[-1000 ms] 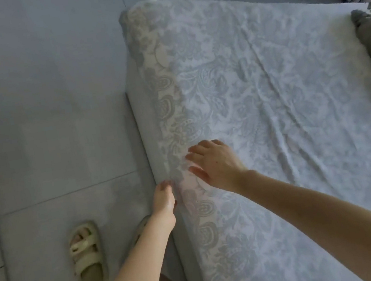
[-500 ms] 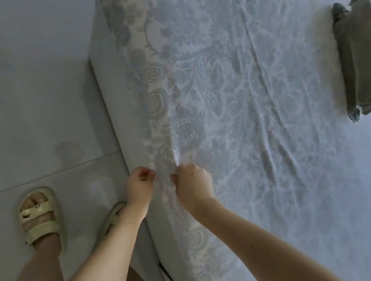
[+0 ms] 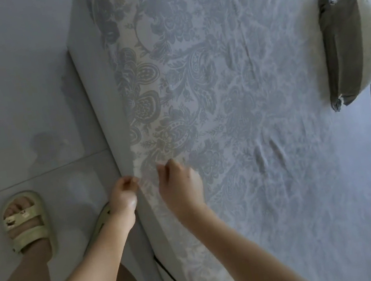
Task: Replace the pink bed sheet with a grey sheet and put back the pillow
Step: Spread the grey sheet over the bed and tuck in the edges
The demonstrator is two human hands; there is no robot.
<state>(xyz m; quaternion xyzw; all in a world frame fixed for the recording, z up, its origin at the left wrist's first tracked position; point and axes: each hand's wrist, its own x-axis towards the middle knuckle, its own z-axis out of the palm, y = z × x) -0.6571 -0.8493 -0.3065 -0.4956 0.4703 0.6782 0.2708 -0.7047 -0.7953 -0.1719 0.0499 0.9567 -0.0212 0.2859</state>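
Left hand point(image 3: 125, 194): fingers curled, pinching the edge of the grey sheet point(image 3: 262, 128) where it drops over the side of the bed point(image 3: 102, 109).

Right hand point(image 3: 180, 184): just beside the left, on top of the bed, with its fingers curled down onto the same sheet and gripping it. We see mostly the back of this hand. The fingertips are tucked under and out of sight.

The sheet has a floral pattern and lies spread over the bed ahead of and to the right of both hands. There are a few creases out beyond the right hand.

Pillow point(image 3: 354, 45): grey and white, well apart from the right hand, at the bed's far-right edge. Its outer end runs to the frame border.

Left of the left hand is the floor point(image 3: 14, 94), with one sandal point(image 3: 26, 223) in plain view. A second sandal point(image 3: 103, 217) is mostly hidden behind the left wrist.

The things in the top-right corner are cut off, and we cannot identify them.
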